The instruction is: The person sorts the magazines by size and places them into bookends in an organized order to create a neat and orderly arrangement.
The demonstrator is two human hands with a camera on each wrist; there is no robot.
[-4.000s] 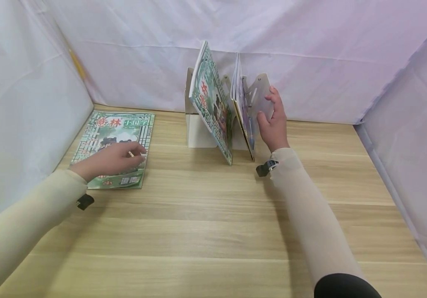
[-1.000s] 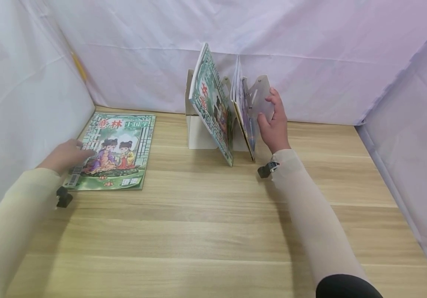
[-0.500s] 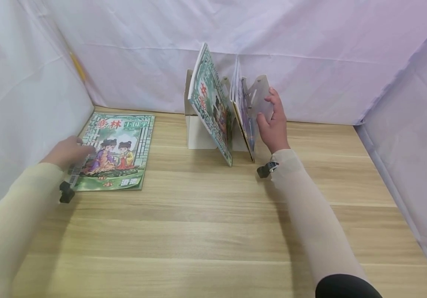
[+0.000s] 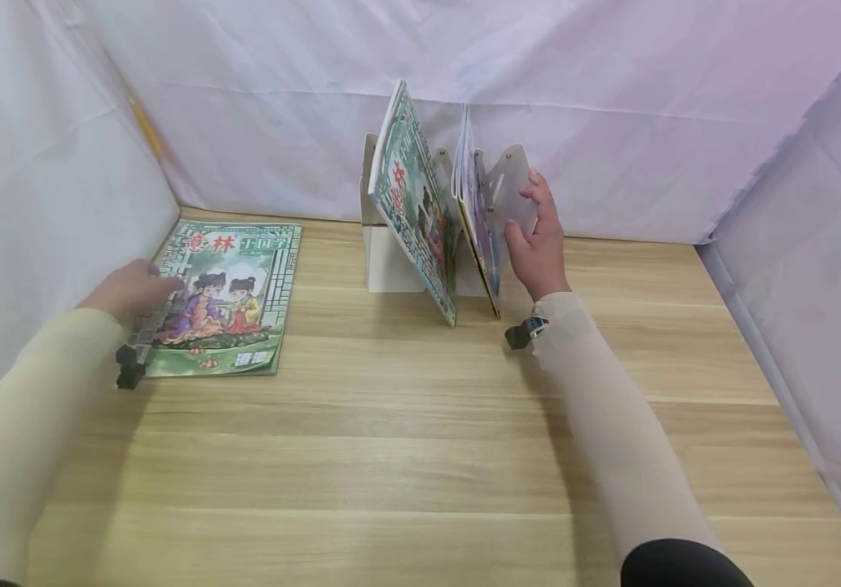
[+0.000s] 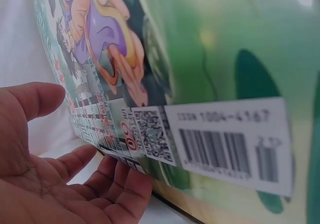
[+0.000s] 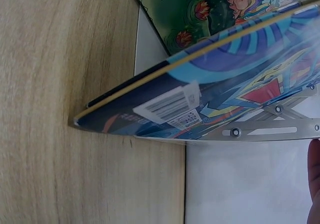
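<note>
**Left hand at flat magazine, right hand on rack**

Left hand [image 4: 130, 291] lies at the left edge of the magazine [image 4: 226, 297] flat on the table [image 4: 420, 440], fingers [image 5: 117, 184] relaxed, tips under its edge. Right hand [image 4: 535, 244] grips the rack's [image 4: 391, 261] right divider [image 4: 510, 191]. Two magazines lean in the rack.

Left hand [image 4: 130, 291] no longer on middle of flat magazine [image 4: 226, 297] cover; now at its left edge, fingers [image 5: 120, 181] tucked under that edge. Cover picture of two figures now uncovered. Magazine's left edge a little raised off table [image 4: 420, 456], near barcode corner. Left sleeve drawn back toward left side wall.
</note>
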